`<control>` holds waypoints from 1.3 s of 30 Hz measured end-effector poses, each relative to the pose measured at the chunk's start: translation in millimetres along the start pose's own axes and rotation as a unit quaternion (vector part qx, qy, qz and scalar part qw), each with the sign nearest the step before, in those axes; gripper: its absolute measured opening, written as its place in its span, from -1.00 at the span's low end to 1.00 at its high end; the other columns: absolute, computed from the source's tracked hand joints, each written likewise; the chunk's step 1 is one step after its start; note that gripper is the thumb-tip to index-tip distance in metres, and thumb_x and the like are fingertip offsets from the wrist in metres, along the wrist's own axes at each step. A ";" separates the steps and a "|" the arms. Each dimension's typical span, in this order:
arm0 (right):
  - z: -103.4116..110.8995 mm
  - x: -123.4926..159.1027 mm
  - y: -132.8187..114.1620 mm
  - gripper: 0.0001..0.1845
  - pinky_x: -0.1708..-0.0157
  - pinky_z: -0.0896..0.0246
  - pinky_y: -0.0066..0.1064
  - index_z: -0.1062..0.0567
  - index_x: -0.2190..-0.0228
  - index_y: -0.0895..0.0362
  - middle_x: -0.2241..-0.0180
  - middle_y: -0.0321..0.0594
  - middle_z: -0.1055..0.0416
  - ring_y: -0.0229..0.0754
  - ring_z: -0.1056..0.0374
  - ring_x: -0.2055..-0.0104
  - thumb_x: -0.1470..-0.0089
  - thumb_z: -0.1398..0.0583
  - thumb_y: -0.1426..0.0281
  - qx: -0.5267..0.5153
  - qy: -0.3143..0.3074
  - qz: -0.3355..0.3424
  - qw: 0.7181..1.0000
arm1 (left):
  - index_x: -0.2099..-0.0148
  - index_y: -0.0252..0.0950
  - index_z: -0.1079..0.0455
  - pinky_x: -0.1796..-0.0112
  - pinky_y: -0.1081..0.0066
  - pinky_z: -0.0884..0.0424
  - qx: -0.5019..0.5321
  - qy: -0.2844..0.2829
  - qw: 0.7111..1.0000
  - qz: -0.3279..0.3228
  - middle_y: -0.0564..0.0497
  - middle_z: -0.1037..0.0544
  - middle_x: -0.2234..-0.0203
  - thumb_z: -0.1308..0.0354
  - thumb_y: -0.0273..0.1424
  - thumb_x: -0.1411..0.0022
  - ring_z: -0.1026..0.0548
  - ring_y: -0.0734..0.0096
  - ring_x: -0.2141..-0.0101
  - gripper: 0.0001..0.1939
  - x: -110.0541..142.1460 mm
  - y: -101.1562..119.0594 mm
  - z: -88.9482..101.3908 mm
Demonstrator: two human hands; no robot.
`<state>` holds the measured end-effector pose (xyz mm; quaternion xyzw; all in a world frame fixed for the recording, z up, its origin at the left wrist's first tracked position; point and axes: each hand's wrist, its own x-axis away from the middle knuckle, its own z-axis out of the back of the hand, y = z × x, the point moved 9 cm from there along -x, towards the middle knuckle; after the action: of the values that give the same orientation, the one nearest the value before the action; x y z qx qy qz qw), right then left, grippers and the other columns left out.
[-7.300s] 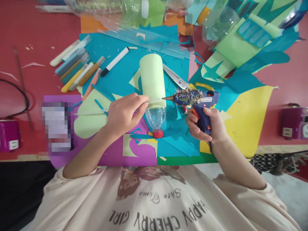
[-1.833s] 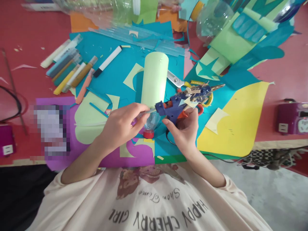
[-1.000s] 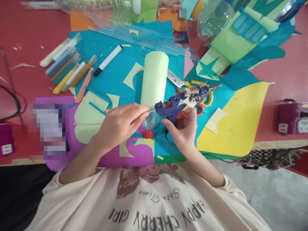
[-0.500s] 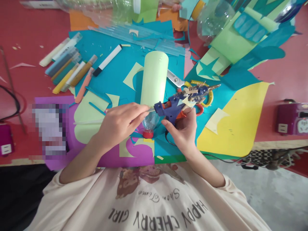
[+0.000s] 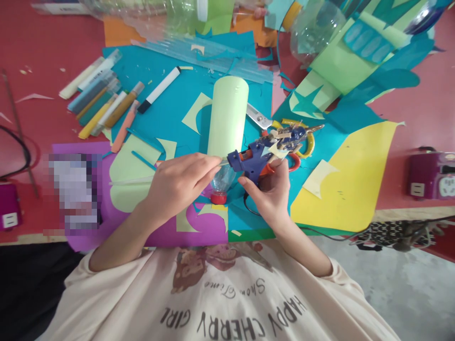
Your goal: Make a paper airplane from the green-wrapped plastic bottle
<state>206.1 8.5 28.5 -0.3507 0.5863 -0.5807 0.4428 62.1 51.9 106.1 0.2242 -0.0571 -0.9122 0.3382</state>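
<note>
My right hand (image 5: pixel 272 194) is wrapped round the handle of a blue glue gun (image 5: pixel 252 163), whose metal nozzle points to the right. Paper scraps and dried bits cling to the gun's front. At its rear end, the fingers of my left hand (image 5: pixel 181 182) pinch a thin glue stick (image 5: pixel 224 161), of which only a short piece shows. Beneath both hands lies a clear plastic bottle (image 5: pixel 222 179) with a red cap (image 5: pixel 218 197), its body wrapped in light green paper (image 5: pixel 229 111). Scissors (image 5: pixel 259 116) with red and yellow handles lie partly hidden behind the gun.
Several markers (image 5: pixel 103 106) lie at the left, above a blurred phone-like object (image 5: pixel 74 192). Yellow paper (image 5: pixel 346 184) spreads at the right. A paper-covered craft (image 5: pixel 351 66) and a clear bottle (image 5: pixel 316 31) stand at the back right. A black cord (image 5: pixel 323 232) runs off the front edge.
My left fingers have shifted slightly right, closer to the gun's rear, and less of the glue stick shows. The glue gun and my right hand are almost unchanged.
</note>
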 end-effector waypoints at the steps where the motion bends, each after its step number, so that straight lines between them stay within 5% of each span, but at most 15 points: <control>1: 0.1 -0.1 -0.3 -0.57 0.53 -0.21 -0.43 -0.15 0.33 -0.01 0.44 -0.40 -0.18 -0.30 -0.21 0.47 0.00 -0.33 0.22 0.000 0.001 0.001 1.000 | 0.19 -0.23 -0.47 0.45 0.54 -0.44 -0.006 0.002 1.000 -0.002 0.08 -0.66 0.41 -0.05 -0.46 -0.36 -0.61 0.50 0.45 -0.84 0.1 0.6 0.2; 29: -0.6 1.0 8.6 -0.57 0.47 -0.27 -0.39 -0.18 0.29 -0.01 0.40 -0.38 -0.24 -0.27 -0.27 0.43 0.01 -0.35 0.26 0.000 -0.018 -0.012 1.000 | 0.19 -0.30 -0.46 0.48 0.54 -0.43 -0.024 0.019 0.999 -0.015 0.04 -0.66 0.43 -0.08 -0.49 -0.34 -0.60 0.50 0.47 -0.88 -0.5 5.8 2.8; 39: 11.1 -18.3 -0.1 -0.57 0.38 -0.39 -0.31 -0.24 0.29 -0.02 0.38 -0.36 -0.33 -0.23 -0.34 0.36 0.08 -0.38 0.28 -0.031 -0.042 -0.012 0.999 | 0.01 -0.27 -0.38 0.42 0.54 -0.45 0.045 -0.044 0.998 0.011 0.03 -0.67 0.32 0.05 -0.31 -0.43 -0.60 0.52 0.44 -0.75 -0.6 5.7 -3.7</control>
<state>223.1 21.3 31.4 -0.3949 0.5807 -0.5523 0.4493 67.5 48.1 104.5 0.1979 -0.1158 -0.9138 0.3352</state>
